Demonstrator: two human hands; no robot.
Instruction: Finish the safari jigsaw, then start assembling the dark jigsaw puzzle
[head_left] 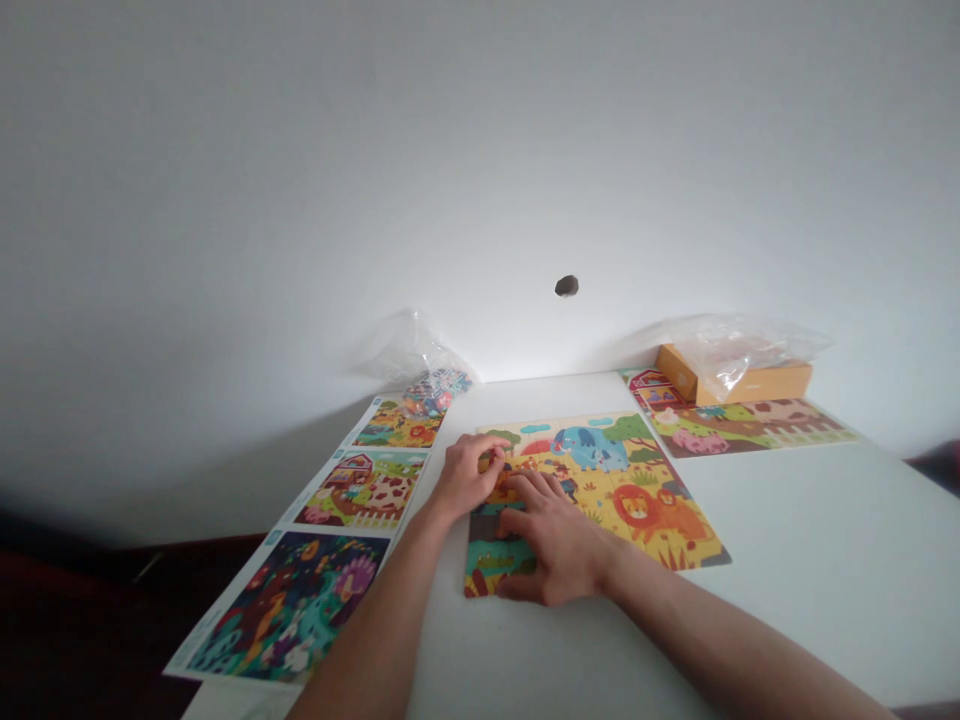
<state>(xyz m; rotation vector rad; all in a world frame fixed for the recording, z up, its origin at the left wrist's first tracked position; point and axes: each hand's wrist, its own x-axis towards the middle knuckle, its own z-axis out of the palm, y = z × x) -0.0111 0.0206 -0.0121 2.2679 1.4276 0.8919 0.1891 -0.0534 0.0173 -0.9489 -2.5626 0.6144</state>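
A jigsaw puzzle (592,490) with a savanna picture lies flat on the white table; a blue elephant, two orange lions and a small figure show on it. At its upper left edge, my left hand (469,475) has its fingers curled in a pinch. Whatever they hold, if anything, is hidden. Lower down, my right hand (551,545) rests with fingers spread on the puzzle's left part, covering some of the picture.
On the left lies a sheet with several printed pictures (285,600), topped by a clear bag with puzzle pieces (439,388). A farm puzzle (757,425) lies at the back right, under an orange box (765,385) holding clear plastic (739,350). A white wall (480,200) with a hole stands behind.
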